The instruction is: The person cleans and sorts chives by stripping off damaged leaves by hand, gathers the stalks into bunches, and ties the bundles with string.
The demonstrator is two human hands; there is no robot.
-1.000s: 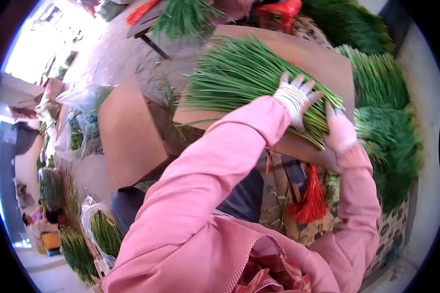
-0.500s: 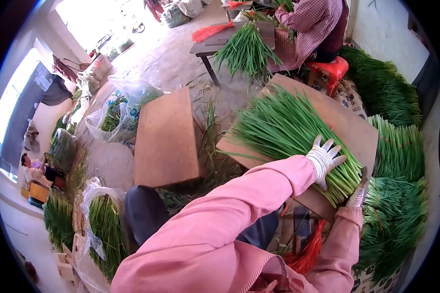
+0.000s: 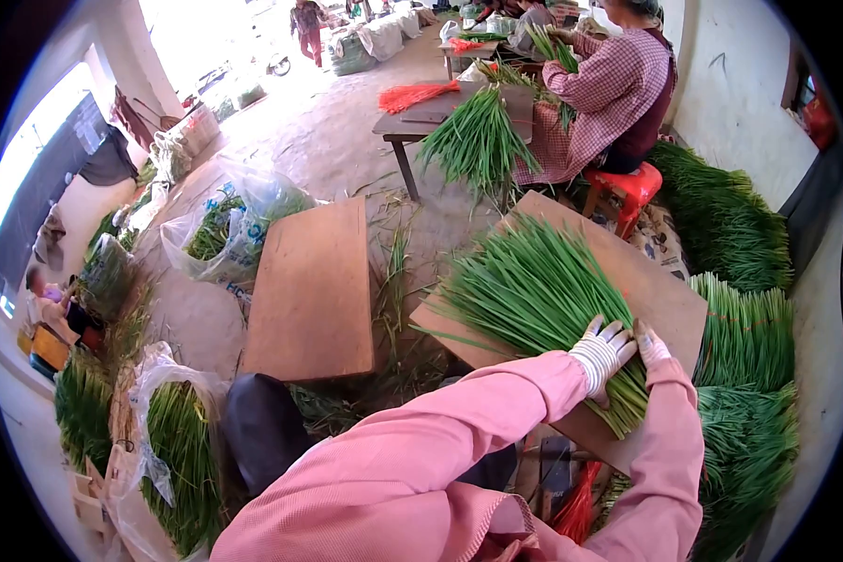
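Observation:
A large loose bunch of long green stalks (image 3: 543, 290) lies across a brown board (image 3: 670, 300), leaves fanned to the upper left and pale ends toward me. My left hand (image 3: 603, 356), in a striped glove, rests on top of the stalks near their pale ends, fingers spread. Beside it, my right hand (image 3: 650, 345), also gloved, touches the bunch's right edge with its fingers extended. Red ties (image 3: 579, 506) hang below the board's near edge.
Another brown board (image 3: 311, 295) stands left. Tied green bundles (image 3: 745, 337) are stacked along the right wall. Ahead, a person (image 3: 618, 94) sits on a red stool (image 3: 628, 192) by a low table (image 3: 403, 124). Plastic bags of greens (image 3: 183, 450) lie left.
The view has swung up, showing more of the room. My right hand has moved from the stalk ends up along the bunch's right side, close to my left hand.

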